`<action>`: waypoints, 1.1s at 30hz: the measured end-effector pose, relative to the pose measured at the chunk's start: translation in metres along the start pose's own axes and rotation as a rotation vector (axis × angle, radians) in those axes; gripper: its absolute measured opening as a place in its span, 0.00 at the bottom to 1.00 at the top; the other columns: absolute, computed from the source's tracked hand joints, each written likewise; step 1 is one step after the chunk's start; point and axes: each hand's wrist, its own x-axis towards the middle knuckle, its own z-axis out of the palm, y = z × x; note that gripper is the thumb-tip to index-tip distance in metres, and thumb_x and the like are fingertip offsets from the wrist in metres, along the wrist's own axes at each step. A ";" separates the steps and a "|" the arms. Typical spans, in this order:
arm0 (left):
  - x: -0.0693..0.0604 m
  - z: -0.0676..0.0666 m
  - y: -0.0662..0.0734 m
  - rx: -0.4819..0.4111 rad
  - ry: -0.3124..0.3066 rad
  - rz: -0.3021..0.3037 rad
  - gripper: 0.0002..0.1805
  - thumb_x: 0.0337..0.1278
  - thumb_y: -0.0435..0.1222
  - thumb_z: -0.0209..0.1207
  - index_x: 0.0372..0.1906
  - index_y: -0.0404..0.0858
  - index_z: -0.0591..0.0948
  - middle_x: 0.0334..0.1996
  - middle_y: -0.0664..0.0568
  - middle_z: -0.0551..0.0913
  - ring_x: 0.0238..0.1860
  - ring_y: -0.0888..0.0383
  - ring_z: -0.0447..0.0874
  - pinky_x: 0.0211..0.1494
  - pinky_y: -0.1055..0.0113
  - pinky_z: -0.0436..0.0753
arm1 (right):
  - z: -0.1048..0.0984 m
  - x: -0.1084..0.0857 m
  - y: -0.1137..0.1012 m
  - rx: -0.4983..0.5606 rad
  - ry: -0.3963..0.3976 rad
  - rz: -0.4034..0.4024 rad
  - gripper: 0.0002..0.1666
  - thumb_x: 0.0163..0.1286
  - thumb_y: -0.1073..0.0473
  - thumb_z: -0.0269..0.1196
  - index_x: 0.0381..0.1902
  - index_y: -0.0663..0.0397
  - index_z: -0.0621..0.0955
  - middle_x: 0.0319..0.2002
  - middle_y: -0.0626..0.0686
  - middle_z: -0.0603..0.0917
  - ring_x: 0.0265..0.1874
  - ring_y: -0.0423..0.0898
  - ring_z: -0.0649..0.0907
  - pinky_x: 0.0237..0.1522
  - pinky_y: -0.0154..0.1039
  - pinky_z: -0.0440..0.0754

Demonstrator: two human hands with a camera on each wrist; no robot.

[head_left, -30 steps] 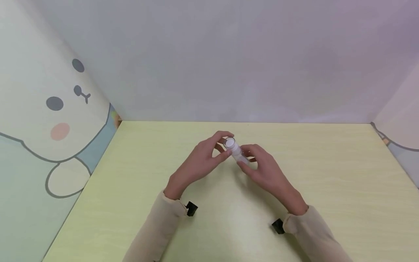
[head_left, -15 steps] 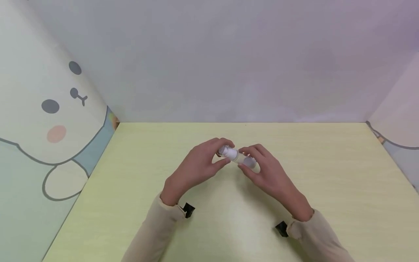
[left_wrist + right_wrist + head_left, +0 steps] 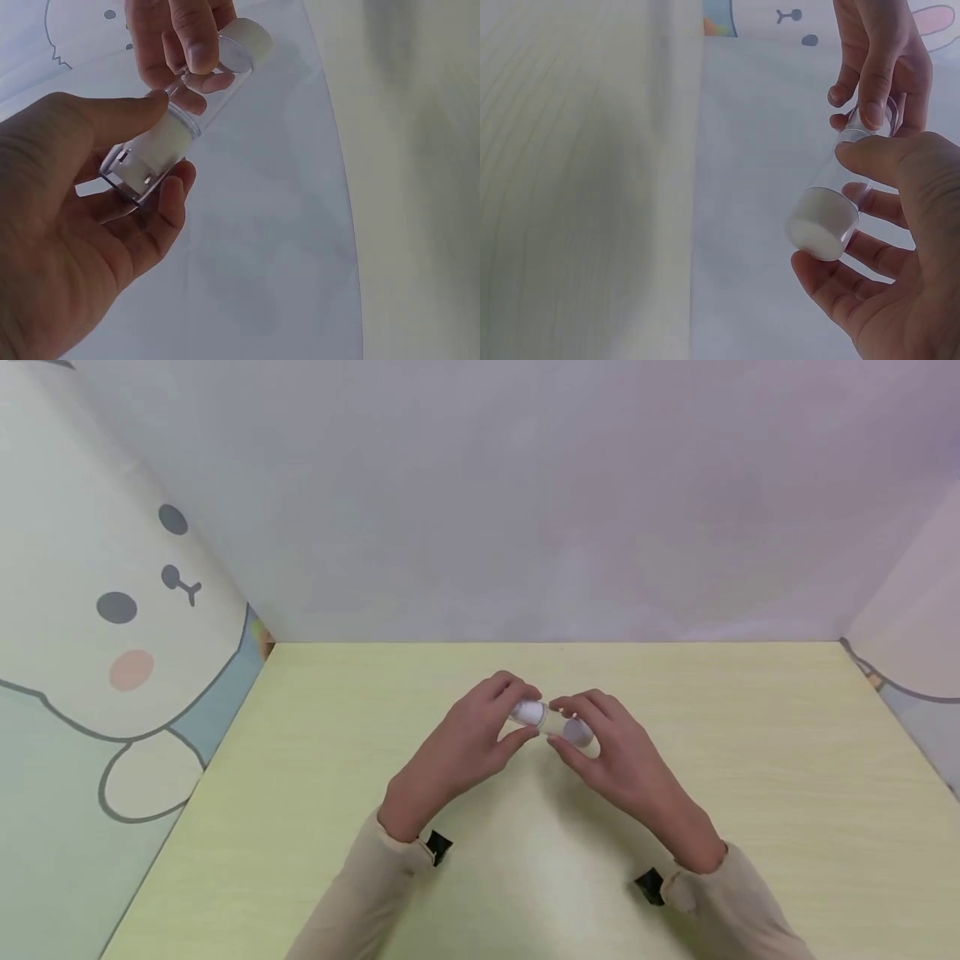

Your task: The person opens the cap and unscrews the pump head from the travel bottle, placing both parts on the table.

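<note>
Both hands hold a small clear bottle (image 3: 554, 722) above the table, lying nearly level. My left hand (image 3: 468, 739) grips its capped end, thumb on the near side and fingers on the far side. In the left wrist view a clear cover (image 3: 144, 166) with a white part inside sits between the left thumb and fingers. My right hand (image 3: 622, 760) pinches the clear body around its middle. The white base (image 3: 823, 223) shows below the right thumb in the right wrist view, with one right fingertip touching its edge.
The pale yellow table (image 3: 315, 710) lies under both hands. A plain greyish wall (image 3: 555, 510) rises behind it, and a side panel with a cartoon animal (image 3: 172, 652) stands at the left. Another printed panel (image 3: 915, 635) is at the right.
The bottle has tipped from a steep slant to nearly level, its capped end pointing left. My left hand has shifted with it and closed further over the cover; my right hand has moved slightly.
</note>
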 end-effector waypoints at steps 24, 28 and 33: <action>-0.017 0.009 0.002 -0.176 0.133 0.073 0.17 0.57 0.36 0.75 0.52 0.42 0.88 0.47 0.56 0.87 0.41 0.65 0.84 0.37 0.76 0.81 | -0.005 -0.016 -0.007 0.023 0.070 -0.091 0.27 0.58 0.63 0.78 0.56 0.48 0.84 0.49 0.47 0.83 0.49 0.45 0.78 0.46 0.39 0.81; -0.020 0.014 0.002 -0.178 0.162 0.116 0.17 0.57 0.36 0.75 0.52 0.41 0.88 0.47 0.55 0.87 0.41 0.65 0.85 0.37 0.77 0.83 | -0.007 -0.019 -0.010 0.007 0.092 -0.117 0.28 0.56 0.64 0.79 0.55 0.49 0.84 0.48 0.47 0.83 0.46 0.44 0.76 0.42 0.37 0.79; -0.021 0.016 0.000 -0.171 0.193 0.170 0.17 0.55 0.34 0.76 0.51 0.39 0.88 0.46 0.53 0.88 0.40 0.63 0.86 0.35 0.75 0.84 | -0.006 -0.021 -0.011 -0.005 0.092 -0.129 0.29 0.55 0.64 0.79 0.55 0.49 0.83 0.48 0.47 0.84 0.44 0.44 0.75 0.40 0.37 0.78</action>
